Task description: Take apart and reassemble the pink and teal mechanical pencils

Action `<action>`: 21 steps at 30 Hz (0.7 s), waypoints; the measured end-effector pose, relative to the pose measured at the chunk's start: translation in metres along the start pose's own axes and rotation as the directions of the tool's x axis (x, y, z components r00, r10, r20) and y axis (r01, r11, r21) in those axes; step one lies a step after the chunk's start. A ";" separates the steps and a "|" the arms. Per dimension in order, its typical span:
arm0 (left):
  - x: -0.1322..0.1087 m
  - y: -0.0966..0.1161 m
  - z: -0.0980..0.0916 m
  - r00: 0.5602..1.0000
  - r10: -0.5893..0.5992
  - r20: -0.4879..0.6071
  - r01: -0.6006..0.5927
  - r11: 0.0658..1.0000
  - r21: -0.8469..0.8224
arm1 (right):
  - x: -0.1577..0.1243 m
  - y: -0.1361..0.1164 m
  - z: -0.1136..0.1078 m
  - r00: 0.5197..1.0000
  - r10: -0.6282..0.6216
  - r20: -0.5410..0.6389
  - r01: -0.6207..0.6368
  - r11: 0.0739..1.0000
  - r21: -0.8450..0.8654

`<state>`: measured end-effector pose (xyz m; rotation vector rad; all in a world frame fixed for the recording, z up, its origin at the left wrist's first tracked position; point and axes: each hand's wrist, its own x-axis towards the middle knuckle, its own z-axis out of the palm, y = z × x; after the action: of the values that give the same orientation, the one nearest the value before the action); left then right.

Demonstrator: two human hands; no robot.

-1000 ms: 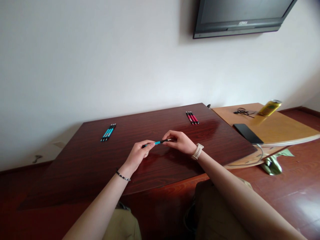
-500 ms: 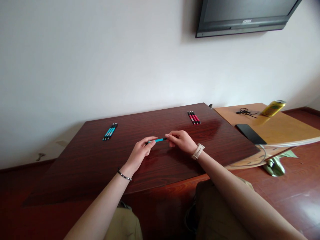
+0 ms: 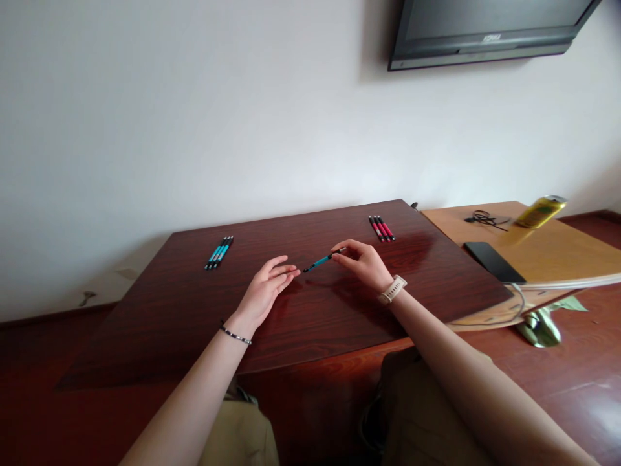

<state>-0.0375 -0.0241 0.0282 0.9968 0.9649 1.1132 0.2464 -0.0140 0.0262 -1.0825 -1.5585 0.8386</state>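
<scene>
My right hand (image 3: 361, 262) pinches one end of a blue pen (image 3: 321, 261) with black ends, held tilted over the dark wooden table (image 3: 301, 323). Near the pen's lower tip is my left hand (image 3: 266, 288), its fingers apart and holding nothing. Several blue pens (image 3: 219, 252) lie side by side on the left part of the table. Toward the back right of the same table, a row of red pens (image 3: 382, 228) lies side by side.
A lighter wooden table (image 3: 577, 246) adjoins on the right, bearing a black phone (image 3: 493, 262), a coiled black cable (image 3: 485, 219) and a tilted yellow can (image 3: 541, 212). A television (image 3: 490, 32) hangs on the wall above.
My left hand has let go of the blue pen and its fingers have spread. The pen is now in my right hand alone, and its left end points more downward.
</scene>
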 end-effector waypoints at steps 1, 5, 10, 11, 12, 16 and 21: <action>-0.001 0.000 0.001 1.000 0.011 -0.009 -0.011 1.000 -0.012 | 0.000 -0.001 0.001 1.000 -0.011 -0.006 0.011 1.000 0.001; 0.000 -0.003 0.002 0.998 0.030 -0.048 -0.031 0.999 -0.016 | 0.000 -0.004 0.003 0.999 -0.032 -0.027 0.032 0.999 0.008; 0.002 -0.004 0.001 0.999 0.016 -0.046 -0.015 1.000 0.010 | 0.002 -0.003 0.006 0.999 0.009 -0.045 -0.004 0.996 0.093; 0.001 -0.003 0.001 0.999 0.015 -0.041 -0.014 1.000 0.028 | 0.002 -0.002 0.006 0.998 0.030 -0.046 -0.024 0.991 0.131; 0.001 -0.003 0.000 0.999 0.016 -0.036 -0.014 0.998 0.055 | 0.003 -0.001 0.007 0.997 0.055 -0.048 -0.046 0.984 0.169; 0.000 -0.002 -0.001 0.999 0.053 -0.015 -0.048 0.972 0.229 | 0.004 0.000 0.007 0.988 0.146 -0.058 -0.123 0.948 0.294; 0.002 -0.003 0.000 0.990 0.143 -0.006 -0.137 0.958 0.250 | 0.003 0.002 0.008 0.972 0.233 -0.034 -0.194 0.877 0.440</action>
<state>-0.0366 -0.0223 0.0245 1.2747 1.0857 1.1404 0.2387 -0.0107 0.0237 -0.9529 -1.1148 1.2091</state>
